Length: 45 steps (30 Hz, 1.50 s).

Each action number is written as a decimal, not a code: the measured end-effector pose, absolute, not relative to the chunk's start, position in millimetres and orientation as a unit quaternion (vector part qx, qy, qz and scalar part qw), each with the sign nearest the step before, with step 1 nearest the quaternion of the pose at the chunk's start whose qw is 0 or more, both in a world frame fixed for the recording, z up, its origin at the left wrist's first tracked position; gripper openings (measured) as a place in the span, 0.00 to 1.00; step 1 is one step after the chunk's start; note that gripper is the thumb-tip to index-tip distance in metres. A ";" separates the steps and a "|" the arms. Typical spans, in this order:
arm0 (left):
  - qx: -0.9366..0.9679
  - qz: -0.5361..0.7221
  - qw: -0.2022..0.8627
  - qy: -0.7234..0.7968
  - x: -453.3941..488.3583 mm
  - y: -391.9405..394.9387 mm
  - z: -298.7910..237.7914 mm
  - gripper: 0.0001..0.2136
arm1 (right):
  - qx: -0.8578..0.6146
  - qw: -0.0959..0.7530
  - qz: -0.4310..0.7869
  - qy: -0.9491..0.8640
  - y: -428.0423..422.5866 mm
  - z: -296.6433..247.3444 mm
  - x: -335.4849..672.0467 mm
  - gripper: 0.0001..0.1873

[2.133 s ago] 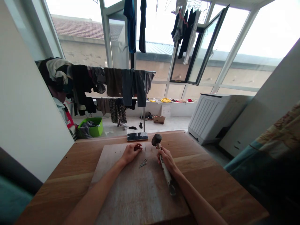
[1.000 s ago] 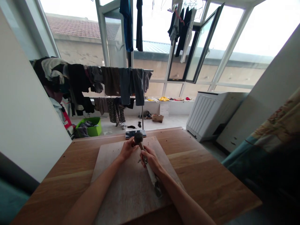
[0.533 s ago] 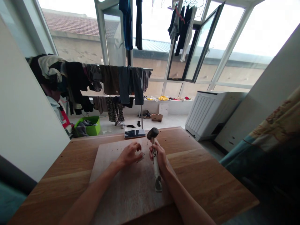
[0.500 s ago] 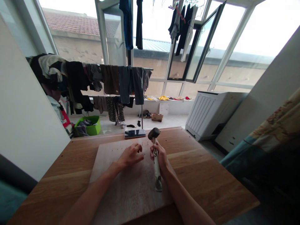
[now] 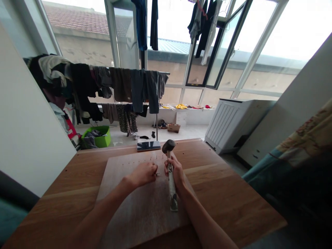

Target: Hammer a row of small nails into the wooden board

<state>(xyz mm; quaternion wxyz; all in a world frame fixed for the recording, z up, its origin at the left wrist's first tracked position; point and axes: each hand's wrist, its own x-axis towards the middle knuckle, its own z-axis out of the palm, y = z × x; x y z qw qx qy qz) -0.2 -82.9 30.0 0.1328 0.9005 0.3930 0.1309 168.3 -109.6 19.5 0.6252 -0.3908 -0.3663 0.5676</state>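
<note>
— Hammer is sitting in your right hand: you're clenching the handle about halfway up, with the head raised over the far part of the grey board.

— Your left hand is lying on the board just beside it, fingers curled, tips bunching at a loose nail. It's too small for me to tell whether you're pinching it or only touching it.

— That's what's worrying me. Your hands are sitting almost knuckle to knuckle. With the head coming down while those fingertips are that near, you could be catching a finger.

— Grip matters too. You're choking up on the handle, so the long free end is trailing back past your wrist. It could be knocking your forearm and throwing the head off line.

— You're also working right behind the row of nails standing in the board just beyond your hands. A glancing blow could be bending one over or sending it flying.

— And the phone is lying at the far edge of the table, near the hammer head. A flicked nail could be hitting its screen.

— I'm seeing nothing clamping the board, so a hard knock could be shifting it.
</note>
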 end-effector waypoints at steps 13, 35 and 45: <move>0.881 0.218 0.260 0.330 -26.0 -62.9 49.2 0.06 | -0.384 0.633 0.570 -0.356 -109.6 18.7 168.8 0.13; 0.875 0.140 -0.024 0.464 -46.0 -48.4 28.9 0.09 | -0.380 0.630 0.575 -0.357 -111.9 18.5 164.8 0.12; 0.819 0.330 0.132 0.451 -41.7 -38.8 -4.3 0.09 | -0.353 0.608 0.595 -0.389 -116.5 20.6 159.3 0.09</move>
